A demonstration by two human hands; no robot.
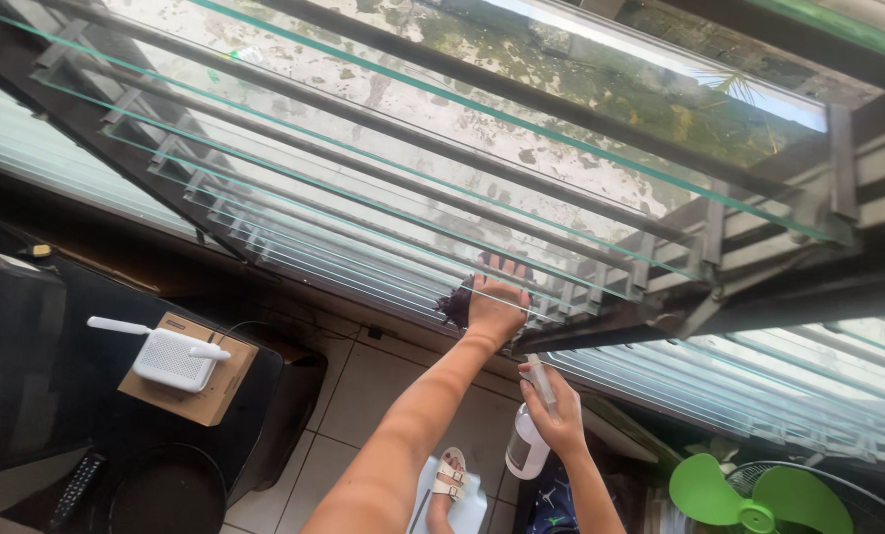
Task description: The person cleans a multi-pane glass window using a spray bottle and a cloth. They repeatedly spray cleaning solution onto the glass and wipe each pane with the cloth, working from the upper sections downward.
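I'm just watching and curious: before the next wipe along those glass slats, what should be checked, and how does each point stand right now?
1. Left hand on the glass louvre slats: ok, palm pressed against a lower slat.
2. Dark cloth under that hand: ok, bunched at its edge.
3. Right hand gripping the white spray bottle: ok, held upright below the window.
4. Bottle nozzle aimed at the glass: cannot tell.
5. Footing: cannot tell, only one sandalled foot shows.
6. Green fan apart from the arms: ok.
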